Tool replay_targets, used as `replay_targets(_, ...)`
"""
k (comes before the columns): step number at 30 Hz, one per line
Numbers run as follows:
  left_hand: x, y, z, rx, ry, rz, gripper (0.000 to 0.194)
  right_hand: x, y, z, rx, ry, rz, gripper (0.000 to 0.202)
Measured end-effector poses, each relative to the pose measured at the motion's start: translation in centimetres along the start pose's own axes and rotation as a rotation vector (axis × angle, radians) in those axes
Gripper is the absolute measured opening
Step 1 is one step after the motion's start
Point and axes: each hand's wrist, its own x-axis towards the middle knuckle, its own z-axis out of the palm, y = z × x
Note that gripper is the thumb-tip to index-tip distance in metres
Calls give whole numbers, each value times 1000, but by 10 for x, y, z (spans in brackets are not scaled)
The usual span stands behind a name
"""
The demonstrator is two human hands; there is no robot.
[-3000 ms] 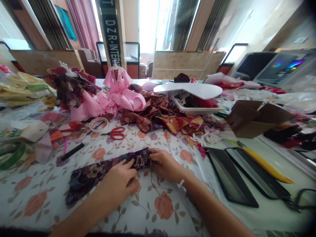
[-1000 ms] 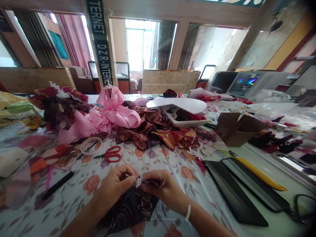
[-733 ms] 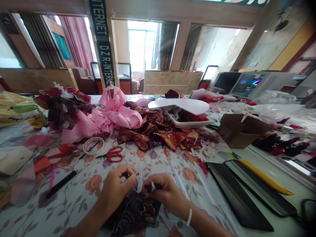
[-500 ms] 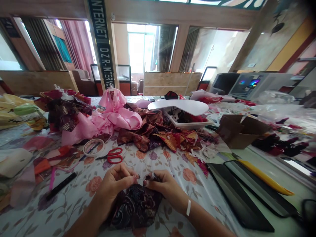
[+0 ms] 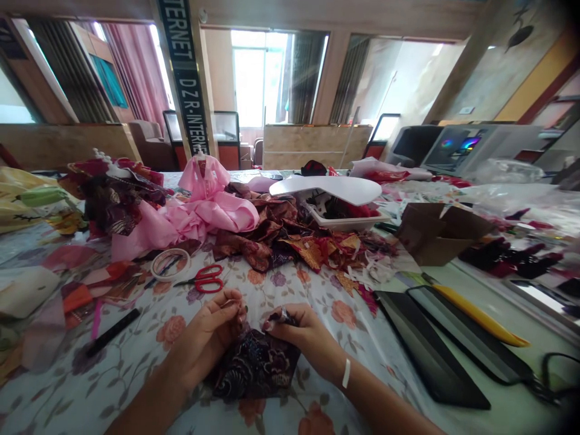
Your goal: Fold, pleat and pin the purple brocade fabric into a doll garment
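A dark patterned piece of fabric [image 5: 258, 365], with pale swirls and flowers, hangs low at the front of the table. My right hand [image 5: 301, 332] pinches its upper right edge, where a bit of the cloth folds up over the fingers. At the fabric's upper left is my left hand [image 5: 220, 323], fingers curled together at the tips; whatever they hold is too small to make out. Beyond the hands lie red-handled scissors [image 5: 208, 279] and a white tape roll [image 5: 170, 264]. A white band circles my right wrist.
Pink satin cloth [image 5: 203, 214], brown and red fabric scraps [image 5: 267, 235] and a white bin [image 5: 347, 222] line the back. An open cardboard box [image 5: 441, 235] and black flat panels [image 5: 430, 350] are at right. A black strip [image 5: 113, 332] lies at left.
My left hand has shifted slightly up and left, its fingertips farther from my right hand. The fabric stays in my right hand and spreads flatter. The view has tilted slightly down.
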Motion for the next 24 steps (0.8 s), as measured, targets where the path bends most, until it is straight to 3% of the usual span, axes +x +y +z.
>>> replay_targets(4,2,4,-2,-80,25,74,14,0,0,-3,48,16,-6,24)
replay_targets(8,7,19,-10,-103,212,215,17,3,1,-4,58,84,-9,25)
replay_targets(10,6,26,-13,-64,322,381,15,5,4,-4,30,124,-17,26)
replay_targets(12,2,29,-12,148,366,590,10,8,6,-4,-24,136,-7,28)
replay_targets(15,-9,20,-1,828,259,780,11,9,9,-3,-95,106,13,30)
replay_targets(18,-14,0,13,1395,30,849,16,8,8,-3,-131,92,-31,34)
replay_targets(21,-10,-14,21,1611,-93,1017,21,6,7,-4,-137,58,-54,36)
replay_targets(24,-4,-16,21,1646,-140,1155,17,5,6,-5,-149,29,-49,37)
